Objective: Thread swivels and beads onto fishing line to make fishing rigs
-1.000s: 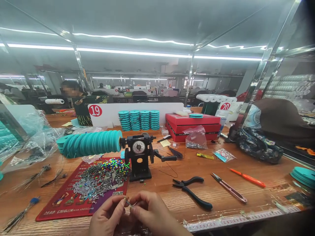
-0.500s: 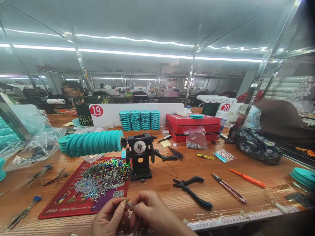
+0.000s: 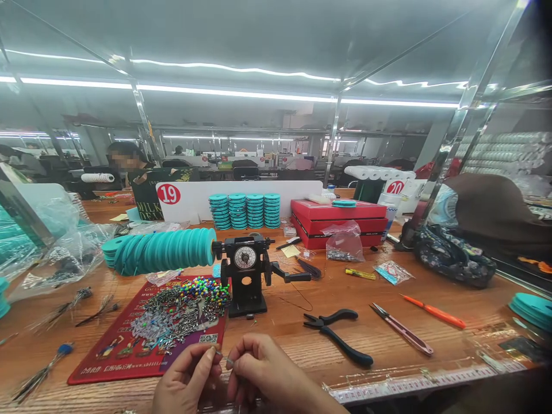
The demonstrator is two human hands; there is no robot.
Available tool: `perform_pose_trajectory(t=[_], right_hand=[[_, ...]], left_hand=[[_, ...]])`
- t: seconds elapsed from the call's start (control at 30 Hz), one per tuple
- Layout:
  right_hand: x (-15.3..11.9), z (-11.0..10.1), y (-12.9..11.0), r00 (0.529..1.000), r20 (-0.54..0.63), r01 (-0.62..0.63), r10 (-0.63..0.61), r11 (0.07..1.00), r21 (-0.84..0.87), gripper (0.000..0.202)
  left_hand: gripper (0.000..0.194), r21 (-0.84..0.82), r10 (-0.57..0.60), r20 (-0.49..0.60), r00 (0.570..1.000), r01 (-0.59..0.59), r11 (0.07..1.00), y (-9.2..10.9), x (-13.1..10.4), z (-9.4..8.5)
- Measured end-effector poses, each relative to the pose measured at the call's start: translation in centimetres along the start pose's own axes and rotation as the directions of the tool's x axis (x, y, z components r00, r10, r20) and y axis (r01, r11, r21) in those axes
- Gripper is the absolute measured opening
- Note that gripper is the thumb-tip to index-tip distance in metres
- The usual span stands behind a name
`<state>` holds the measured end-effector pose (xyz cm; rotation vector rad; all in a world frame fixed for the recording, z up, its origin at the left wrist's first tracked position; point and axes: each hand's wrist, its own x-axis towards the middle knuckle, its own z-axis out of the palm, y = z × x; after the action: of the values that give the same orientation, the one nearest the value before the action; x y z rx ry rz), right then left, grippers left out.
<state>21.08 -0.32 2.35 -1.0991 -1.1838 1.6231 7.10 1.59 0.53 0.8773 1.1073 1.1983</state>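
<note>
My left hand (image 3: 188, 376) is closed in a pinch at the front edge of the table. Something tiny sits at its fingertips, too small to name. Close beside it, my right hand (image 3: 266, 371) pinches a small greyish piece (image 3: 230, 361) between thumb and forefinger; its kind cannot be made out. A narrow gap parts the two sets of fingertips. Just beyond them lies a red printed mat (image 3: 129, 368) with a heap of small metal swivels, clear bits and coloured beads (image 3: 207, 289). To the right rest black-handled pliers (image 3: 336, 333).
A black hand-cranked winder (image 3: 245, 282) with a dial carries a row of turquoise spools (image 3: 159, 251). More spools stand stacked (image 3: 245, 211) behind it, beside a red box (image 3: 338, 221). Tweezers (image 3: 401, 330) and an orange tool (image 3: 433, 311) lie at right. A person sits far left.
My fingertips have moved apart; the left hand has shifted slightly left, while the right hand stays nearly in place. The tools and winder have not moved.
</note>
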Motion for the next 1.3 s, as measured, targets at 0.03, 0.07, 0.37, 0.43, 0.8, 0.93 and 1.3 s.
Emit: perform_pose_trajectory(t=[0.03,0.07,0.37,0.43,0.8,0.93,1.3], right_hand=[[0.0,0.0,-0.1,1.000,0.002,-0.008,0.008,1.000,0.002,0.015],[0.1,0.1,-0.2,1.000,-0.001,-0.012,0.012,1.000,0.001,0.014],[0.2,-0.4,0.3,0.985,-0.157,0.044,-0.071,0.985,-0.168,0.010],[0.3,-0.4,0.3,0.982,-0.172,0.041,-0.072,0.984,-0.176,0.009],[0.6,0.6,-0.4,0.997,-0.052,0.062,-0.065,0.996,-0.060,0.027],[0.9,0.6,-0.4,0.997,-0.053,0.046,-0.048,0.998,-0.038,0.025],[1.0,0.9,-0.8,0.996,-0.086,0.000,-0.002,1.000,-0.021,0.014]], left_hand=[[0.036,0.008,0.002,-0.008,1.000,-0.002,1.000,0.2,-0.1,0.1],[0.036,0.019,0.003,-0.014,1.000,-0.002,1.000,0.4,-0.2,0.2],[0.039,0.011,-0.090,0.034,0.995,0.090,0.996,0.8,0.4,-0.5],[0.039,-0.023,-0.100,0.031,0.995,0.101,0.995,0.5,0.5,-0.6],[0.032,-0.053,-0.079,0.164,0.983,0.088,0.995,-0.7,0.6,-0.5],[0.033,0.001,-0.039,0.161,0.986,0.039,0.999,-1.1,0.7,-0.7],[0.033,0.050,-0.025,0.107,0.994,0.020,0.999,-0.5,0.3,-0.8]])
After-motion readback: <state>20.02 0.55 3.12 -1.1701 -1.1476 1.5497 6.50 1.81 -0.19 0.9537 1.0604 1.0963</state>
